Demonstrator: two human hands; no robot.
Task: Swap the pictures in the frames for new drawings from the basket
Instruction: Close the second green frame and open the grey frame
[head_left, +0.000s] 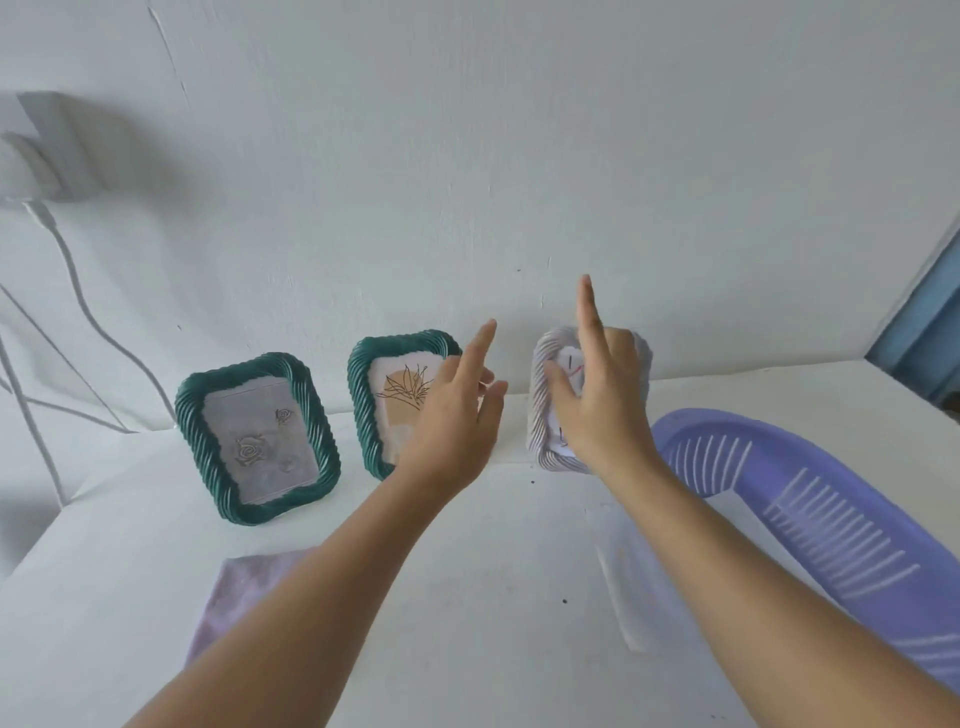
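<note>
Presently lilac frame (543, 395) upright at wall, beside basket (810, 499). Right hand (605, 400) open, spread across its front; left hand (457, 410) open, holding nothing. Frame likely light, rigid, ribbed; grip side rims.

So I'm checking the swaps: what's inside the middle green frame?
A plant line drawing on a tan patch fills the middle green frame; the left hand covers its right side.

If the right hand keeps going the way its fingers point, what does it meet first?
Most likely the pale lilac frame, right behind the right hand. The raised fingers point above its top toward the wall; depth is unclear.
</note>
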